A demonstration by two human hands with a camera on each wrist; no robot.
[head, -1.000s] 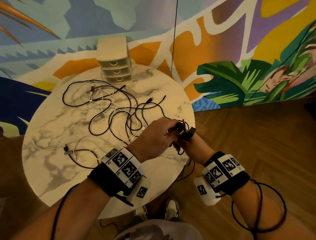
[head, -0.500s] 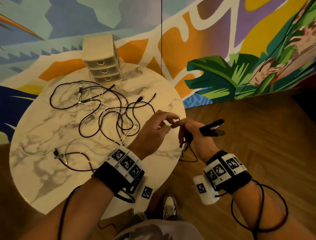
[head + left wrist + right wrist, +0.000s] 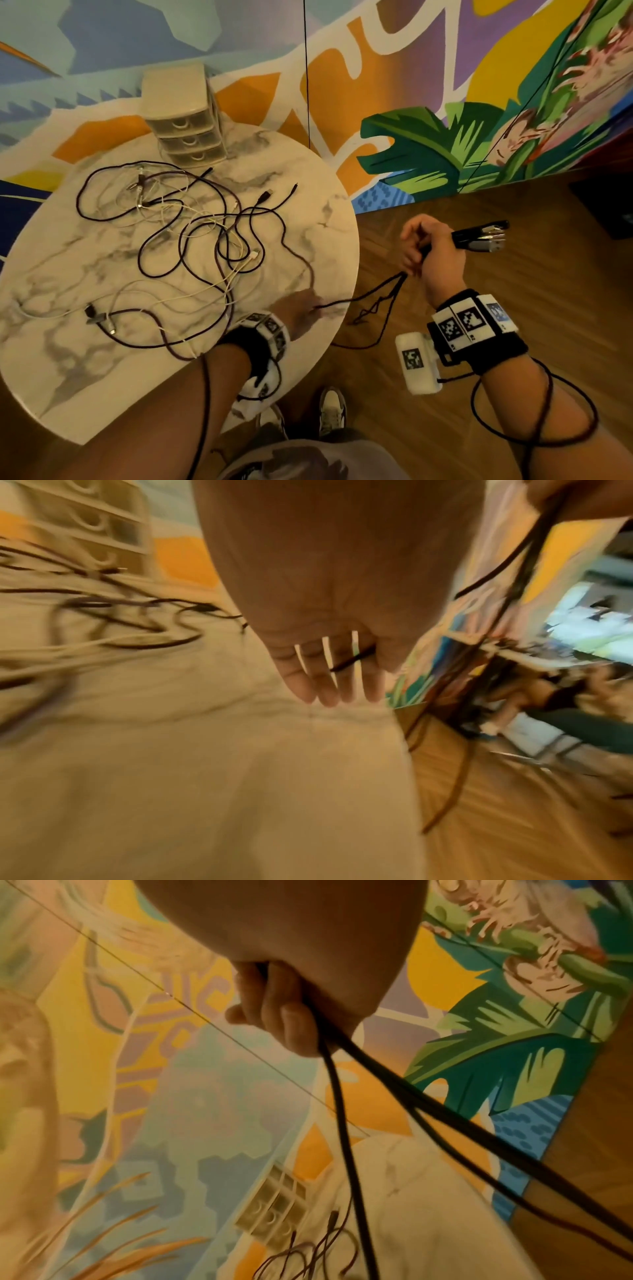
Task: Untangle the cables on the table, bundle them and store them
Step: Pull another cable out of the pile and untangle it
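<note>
A tangle of dark and white cables [image 3: 191,240] lies spread over the round marble table [image 3: 102,377]. My right hand [image 3: 416,253] is out past the table's right edge, above the floor. It grips folded loops of a dark cable [image 3: 342,1096], and the plugs [image 3: 483,236] stick out to the right. That cable [image 3: 363,298] runs taut back to my left hand [image 3: 306,306], which is blurred at the table's right edge. In the left wrist view its fingers [image 3: 325,685] are straight and point down at the table, with the dark cable [image 3: 352,660] crossing behind them.
A small beige three-drawer unit [image 3: 181,116] stands at the table's far edge, against the painted wall [image 3: 445,102]. Wooden floor [image 3: 513,342] lies to the right. My shoes [image 3: 330,407] show below the table's near edge. A dark wire loops round my right forearm.
My right hand has swung right, away from the table, drawing the dark cable out taut. My left hand has left it and dropped to the table's right edge.
</note>
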